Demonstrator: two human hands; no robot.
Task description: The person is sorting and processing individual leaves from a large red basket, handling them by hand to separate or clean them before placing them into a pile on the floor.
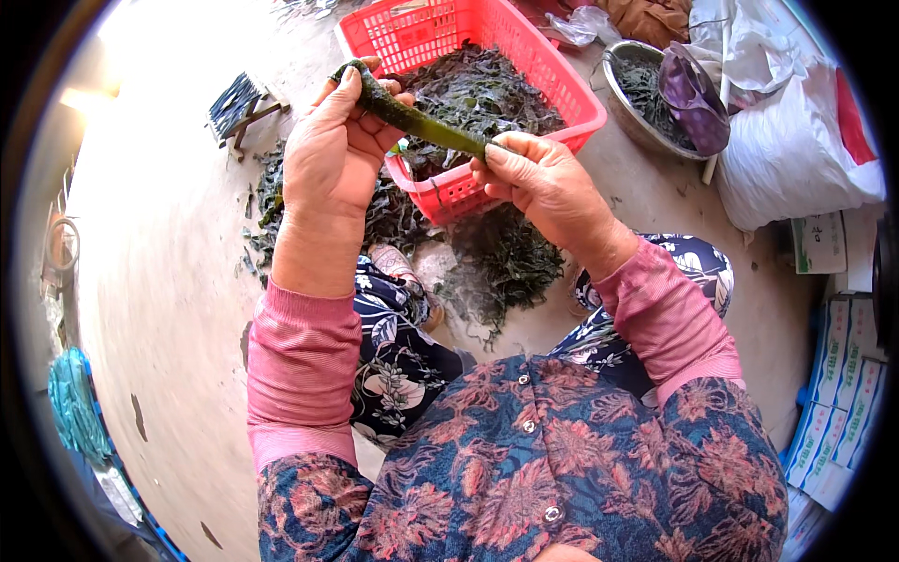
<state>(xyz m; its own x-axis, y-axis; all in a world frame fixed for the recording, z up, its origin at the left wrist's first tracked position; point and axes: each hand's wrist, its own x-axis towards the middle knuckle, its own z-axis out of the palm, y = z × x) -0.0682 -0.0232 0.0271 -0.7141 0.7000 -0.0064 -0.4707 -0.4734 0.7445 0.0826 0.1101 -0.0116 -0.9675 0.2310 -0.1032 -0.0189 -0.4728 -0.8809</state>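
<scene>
A dark green strip of seaweed [421,124] is stretched between my two hands, above the near edge of a red plastic basket [585,108]. My left hand [332,140] pinches its upper left end, where the strip looks folded or doubled. At the lower right end, my right hand [543,183] grips it between thumb and fingers. Inside the basket lies a heap of dark seaweed [487,89]. More loose seaweed [501,262] is piled on the floor in front of the basket, between my legs, and to the left under my left wrist.
A small rack with dark strips [236,108] stands at the left. To the right are a metal basin [637,122] holding seaweed and a purple bag, then a large white sack [787,159]. Stacked white and blue boxes [838,393] line the right edge; a teal bundle [80,403] lies far left.
</scene>
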